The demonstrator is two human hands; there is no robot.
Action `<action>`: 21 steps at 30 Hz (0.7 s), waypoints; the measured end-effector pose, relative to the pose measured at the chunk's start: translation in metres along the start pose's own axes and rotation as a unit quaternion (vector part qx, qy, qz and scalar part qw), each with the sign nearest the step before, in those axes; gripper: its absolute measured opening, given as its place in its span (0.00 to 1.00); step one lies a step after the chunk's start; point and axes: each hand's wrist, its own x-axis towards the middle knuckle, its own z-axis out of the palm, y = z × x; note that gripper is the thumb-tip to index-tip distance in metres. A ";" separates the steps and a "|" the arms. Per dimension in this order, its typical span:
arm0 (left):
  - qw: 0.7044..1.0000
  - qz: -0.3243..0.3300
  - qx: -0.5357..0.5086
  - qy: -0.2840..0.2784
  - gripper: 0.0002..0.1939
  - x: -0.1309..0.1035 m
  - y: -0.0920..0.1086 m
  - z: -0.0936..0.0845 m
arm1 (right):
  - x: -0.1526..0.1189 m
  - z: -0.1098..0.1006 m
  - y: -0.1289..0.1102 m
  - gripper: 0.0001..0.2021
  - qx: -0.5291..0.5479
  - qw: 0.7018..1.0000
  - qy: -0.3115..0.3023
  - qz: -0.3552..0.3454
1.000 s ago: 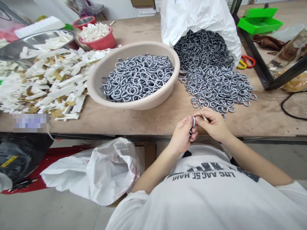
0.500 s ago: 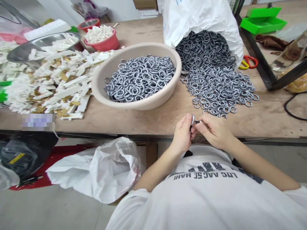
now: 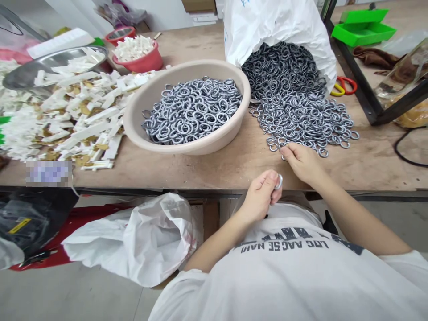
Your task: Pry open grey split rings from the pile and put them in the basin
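Observation:
My left hand [image 3: 261, 195] is closed in front of the table edge, gripping a grey ring [image 3: 279, 181] between thumb and fingers. Whatever else lies inside that fist is hidden. At the near edge of the loose ring pile [image 3: 301, 118], my right hand [image 3: 301, 161] has thumb and forefinger pinched on a ring [image 3: 283, 157] that shows only in part. The pile spills onto the wood from a white sack [image 3: 281, 24] lying on its side. Left of it stands a beige basin [image 3: 187, 149] holding many more grey rings.
White and tan plastic strips [image 3: 76, 116] are heaped at the left, beside a steel bowl [image 3: 16, 78] and a red bowl [image 3: 143, 66]. Red-and-yellow scissors [image 3: 347, 85] lie near a black metal frame [image 3: 361, 80]. An open white sack [image 3: 133, 249] sits below the table.
My hands have parted. The left has drawn down and slightly right, still with a ring; the right has moved up to the pile's near edge. A dark piece between them no longer shows.

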 end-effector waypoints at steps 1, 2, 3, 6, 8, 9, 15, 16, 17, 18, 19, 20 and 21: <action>1.000 0.000 -0.001 0.010 0.25 0.000 0.001 -0.002 | 0.007 0.001 0.003 0.24 -0.054 0.999 0.004 0.001; 1.000 0.002 -0.001 0.028 0.25 0.000 0.003 -0.004 | 0.014 0.002 0.004 0.22 -0.111 0.994 0.007 -0.006; 0.999 0.005 0.001 0.048 0.24 0.001 0.005 -0.007 | 0.020 0.004 0.003 0.20 -0.165 0.986 0.008 -0.018; 0.996 0.010 0.004 0.091 0.23 0.004 0.014 -0.016 | 0.032 0.010 -0.006 0.17 -0.267 0.963 -0.013 -0.042; 0.993 0.015 0.000 0.113 0.22 0.005 0.019 -0.022 | 0.037 0.012 -0.012 0.13 -0.290 0.955 -0.030 -0.049; 0.992 0.018 -0.002 0.124 0.21 0.006 0.022 -0.025 | 0.038 0.013 -0.013 0.11 -0.291 0.955 -0.030 -0.050; 0.989 0.005 -0.035 0.143 0.22 0.012 0.025 -0.031 | 0.021 -0.003 -0.020 0.11 0.084 0.993 -0.016 -0.077; 0.991 -0.013 -0.040 0.127 0.23 0.013 0.024 -0.029 | 0.016 -0.005 -0.023 0.11 0.185 0.978 -0.044 -0.085; 0.993 -0.037 -0.041 0.105 0.24 0.014 0.023 -0.026 | 0.012 -0.006 -0.025 0.11 0.262 0.958 -0.078 -0.089; 0.994 -0.063 -0.039 0.082 0.26 0.015 0.021 -0.024 | 0.008 -0.006 -0.027 0.11 0.308 0.941 -0.109 -0.089; 0.994 -0.087 -0.038 0.057 0.28 0.015 0.020 -0.021 | 0.006 -0.005 -0.029 0.12 0.328 0.931 -0.133 -0.087; 0.993 -0.105 -0.037 0.034 0.29 0.014 0.019 -0.019 | 0.004 -0.003 -0.029 0.12 0.333 0.928 -0.147 -0.084; 0.992 -0.117 -0.039 0.014 0.30 0.014 0.018 -0.017 | 0.003 -0.001 -0.029 0.13 0.332 0.928 -0.149 -0.084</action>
